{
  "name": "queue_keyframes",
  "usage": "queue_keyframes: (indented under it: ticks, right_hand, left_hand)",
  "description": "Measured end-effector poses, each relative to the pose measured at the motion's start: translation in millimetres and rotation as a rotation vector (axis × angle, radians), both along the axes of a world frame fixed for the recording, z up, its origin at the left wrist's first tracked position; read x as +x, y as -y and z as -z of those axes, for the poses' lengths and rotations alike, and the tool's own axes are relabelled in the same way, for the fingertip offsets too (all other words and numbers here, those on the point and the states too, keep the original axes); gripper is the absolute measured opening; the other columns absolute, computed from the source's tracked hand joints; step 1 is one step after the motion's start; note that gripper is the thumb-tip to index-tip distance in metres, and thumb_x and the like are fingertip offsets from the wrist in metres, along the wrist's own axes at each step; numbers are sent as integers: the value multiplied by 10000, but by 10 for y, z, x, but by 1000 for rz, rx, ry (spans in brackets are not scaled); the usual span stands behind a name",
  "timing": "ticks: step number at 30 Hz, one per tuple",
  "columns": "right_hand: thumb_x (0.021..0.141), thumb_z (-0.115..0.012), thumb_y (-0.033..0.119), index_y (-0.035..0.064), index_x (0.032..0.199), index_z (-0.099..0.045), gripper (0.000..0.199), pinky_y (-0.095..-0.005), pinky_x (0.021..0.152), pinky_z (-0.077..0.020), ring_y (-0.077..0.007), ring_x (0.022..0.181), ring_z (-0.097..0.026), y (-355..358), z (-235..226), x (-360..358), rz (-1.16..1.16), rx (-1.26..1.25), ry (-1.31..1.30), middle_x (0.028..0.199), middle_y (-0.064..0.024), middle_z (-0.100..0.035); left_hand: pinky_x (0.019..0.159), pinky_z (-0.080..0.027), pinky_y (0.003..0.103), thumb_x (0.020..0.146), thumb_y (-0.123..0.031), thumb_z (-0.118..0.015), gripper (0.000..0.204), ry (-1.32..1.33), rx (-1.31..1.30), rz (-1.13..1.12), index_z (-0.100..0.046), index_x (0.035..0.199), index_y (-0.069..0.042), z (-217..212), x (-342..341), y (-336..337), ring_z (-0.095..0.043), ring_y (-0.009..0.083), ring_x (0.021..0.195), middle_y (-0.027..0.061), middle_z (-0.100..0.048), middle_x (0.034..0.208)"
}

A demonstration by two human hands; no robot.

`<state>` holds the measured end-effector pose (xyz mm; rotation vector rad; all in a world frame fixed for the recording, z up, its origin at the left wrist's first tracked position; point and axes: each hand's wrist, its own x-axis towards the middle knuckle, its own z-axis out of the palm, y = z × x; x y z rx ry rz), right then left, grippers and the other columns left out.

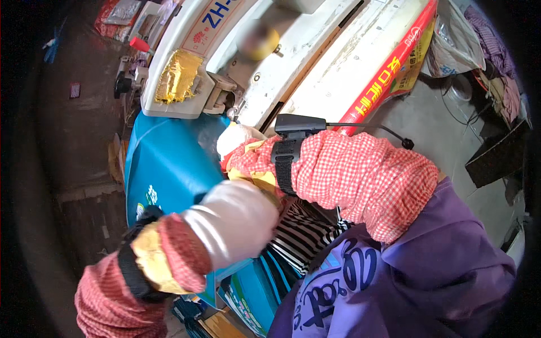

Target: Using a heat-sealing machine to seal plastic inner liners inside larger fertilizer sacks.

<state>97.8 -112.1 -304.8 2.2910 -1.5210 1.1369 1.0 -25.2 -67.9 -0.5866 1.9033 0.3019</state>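
My left hand (239,222), in a white glove smeared by motion, reaches in from the lower left. Its fingers are turned away, so any grip is hidden. Beyond it my right hand (239,139), also white-gloved, is beside the lower end of a white sewing machine (169,34). Its fingers are mostly out of sight behind the glove and sleeve. Under and left of both hands spreads a glossy blue plastic sheet or bag (169,160). Whether either hand holds it I cannot tell. Both forearms wear red checked sleeves with black straps.
A worn white tabletop (327,67) with a red printed strip (389,67) along its edge lies behind the machine. A yellow cloth scrap (178,76) is stuck on the machine. Black-and-white striped cloth (298,234) lies below the hands. At the right are a plastic bag (453,42) and a dark box (499,152).
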Motion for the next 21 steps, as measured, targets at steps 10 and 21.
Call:
queue_keyframes:
  ticks: [10, 21]
  right_hand:
    - [618, -681, 344, 124, 434, -518, 329, -376, 404, -359, -218, 375, -433, 460, 319, 373, 2220, -290, -1574, 443, -19, -481]
    - [449, -811, 270, 61, 542, -617, 300, -374, 438, -454, -222, 450, -554, 570, 489, 833, 2368, -158, -1188, 534, -70, -584]
  left_hand:
    - [642, -473, 391, 624, -174, -615, 137, 50, 73, 8, -662, 644, -47, -28, 123, -321, -592, 298, 693, 128, -599, 650]
    - [662, -479, 422, 748, -422, -551, 379, 331, 34, -154, -630, 709, -54, -371, -214, 293, -598, 343, 704, 153, -608, 702]
